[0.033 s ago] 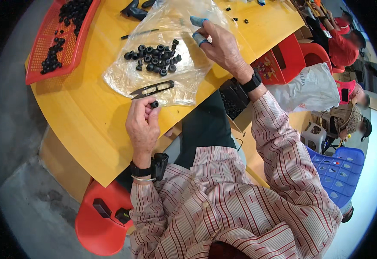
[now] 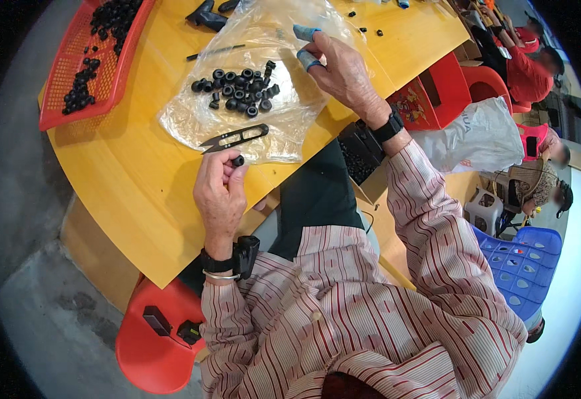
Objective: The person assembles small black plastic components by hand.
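Note:
Between thumb and fingers of my left hand [image 2: 219, 196], near the table's front edge, is a small black rubber part [image 2: 238, 161]. Just beyond that hand, a pair of black thread snips [image 2: 237, 137] lies on a clear plastic bag [image 2: 181, 120]. Farther up the same bag sits a loose pile of black rubber parts [image 2: 240, 91], some of them ring-shaped. My right hand [image 2: 344, 72] hovers over the bag's right side, with blue wraps on two fingertips. Its fingers are apart and nothing shows between them.
A red mesh basket [image 2: 119, 80] of black parts stands at the table's left. Past the bag lie a thin dark rod [image 2: 201, 56] and a dark tool [image 2: 205, 16]. Red stools [image 2: 447, 86] and a white sack [image 2: 480, 136] are at the right, with people beyond.

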A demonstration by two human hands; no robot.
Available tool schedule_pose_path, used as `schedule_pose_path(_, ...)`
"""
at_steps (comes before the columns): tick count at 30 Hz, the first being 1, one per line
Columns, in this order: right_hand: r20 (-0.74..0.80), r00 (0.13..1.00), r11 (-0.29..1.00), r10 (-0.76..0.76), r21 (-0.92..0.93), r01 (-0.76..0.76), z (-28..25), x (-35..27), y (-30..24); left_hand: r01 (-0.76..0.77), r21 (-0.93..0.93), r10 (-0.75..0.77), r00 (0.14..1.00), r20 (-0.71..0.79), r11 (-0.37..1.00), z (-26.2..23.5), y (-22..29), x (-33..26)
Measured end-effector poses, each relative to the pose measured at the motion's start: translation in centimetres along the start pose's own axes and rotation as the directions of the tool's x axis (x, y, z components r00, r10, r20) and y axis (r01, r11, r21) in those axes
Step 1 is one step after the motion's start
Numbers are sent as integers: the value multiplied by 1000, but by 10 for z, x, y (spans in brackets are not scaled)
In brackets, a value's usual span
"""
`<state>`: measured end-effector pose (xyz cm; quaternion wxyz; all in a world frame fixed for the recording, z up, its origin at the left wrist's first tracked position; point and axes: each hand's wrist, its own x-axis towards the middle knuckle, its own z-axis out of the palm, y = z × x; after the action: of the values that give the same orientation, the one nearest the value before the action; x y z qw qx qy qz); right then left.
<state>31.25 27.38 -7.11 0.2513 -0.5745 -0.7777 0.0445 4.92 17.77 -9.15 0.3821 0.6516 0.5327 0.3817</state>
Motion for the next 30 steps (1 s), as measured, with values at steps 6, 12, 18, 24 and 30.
schedule_pose_path(6,-49,994,987,-100,124,106,5,30,9,-1,-1,1,1000,0,1000,-1,3,1)
schedule_pose_path(12,59,973,960,-222,-161,229,7,53,11,22,-4,-22,1000,-5,1000,1,1,1)
schedule_pose_path(18,171,974,980,-151,-105,171,8,52,13,15,-16,-15,1000,-9,1000,0,1,3)
schedule_pose_path(24,158,981,972,-109,-192,139,14,49,14,23,-18,-23,1000,-7,1000,1,2,0)
schedule_pose_path(30,130,989,992,-65,-99,78,13,50,11,51,15,-51,999,-12,999,0,4,-2)
